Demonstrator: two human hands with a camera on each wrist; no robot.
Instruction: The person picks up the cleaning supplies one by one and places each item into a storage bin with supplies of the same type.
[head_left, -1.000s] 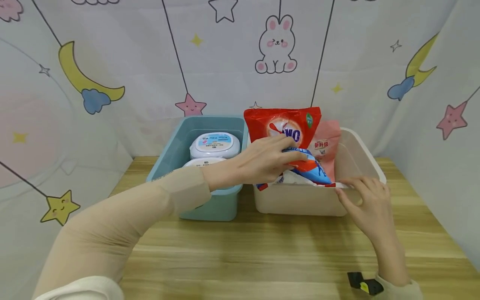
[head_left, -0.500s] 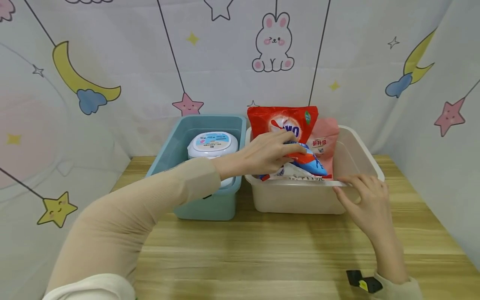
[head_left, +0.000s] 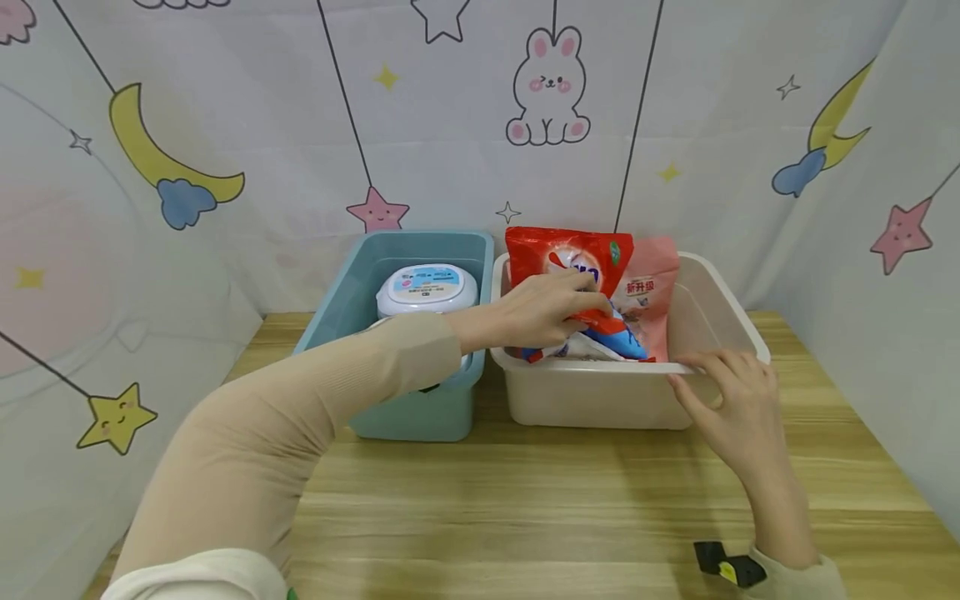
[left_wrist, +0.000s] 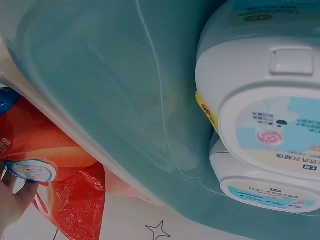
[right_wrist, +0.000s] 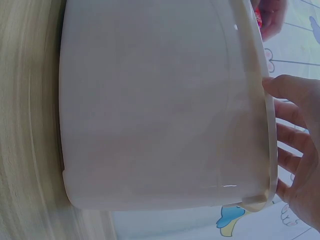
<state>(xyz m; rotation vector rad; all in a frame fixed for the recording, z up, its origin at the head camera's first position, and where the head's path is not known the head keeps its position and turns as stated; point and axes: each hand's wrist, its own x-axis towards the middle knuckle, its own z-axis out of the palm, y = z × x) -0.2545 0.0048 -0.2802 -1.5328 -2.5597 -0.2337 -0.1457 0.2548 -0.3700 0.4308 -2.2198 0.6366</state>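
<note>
In the head view my left hand [head_left: 546, 308] grips a red and blue bag of laundry detergent [head_left: 536, 248], low inside the cream plastic bin [head_left: 592, 398]. The left wrist view shows fingers [left_wrist: 22, 197] on the bag's printed front. A white packet under the bag is mostly hidden. Behind them, a pink bag [head_left: 656, 287] leans upright against the bin's back wall. At the bin's front right corner my right hand [head_left: 738, 408] holds the rim, thumb outside and fingers over the edge, as the right wrist view also shows.
Left of the cream bin stands a teal bin [head_left: 420, 421] with white lidded tubs [head_left: 427, 287] inside, partly covered by my left sleeve. Both bins stand on a wooden table [head_left: 540, 508]. A patterned curtain [head_left: 450, 125] hangs close behind.
My left hand has moved the detergent bag back and down, deeper into the cream bin; the white packet has dropped below the front rim. My right hand stays on the rim.
</note>
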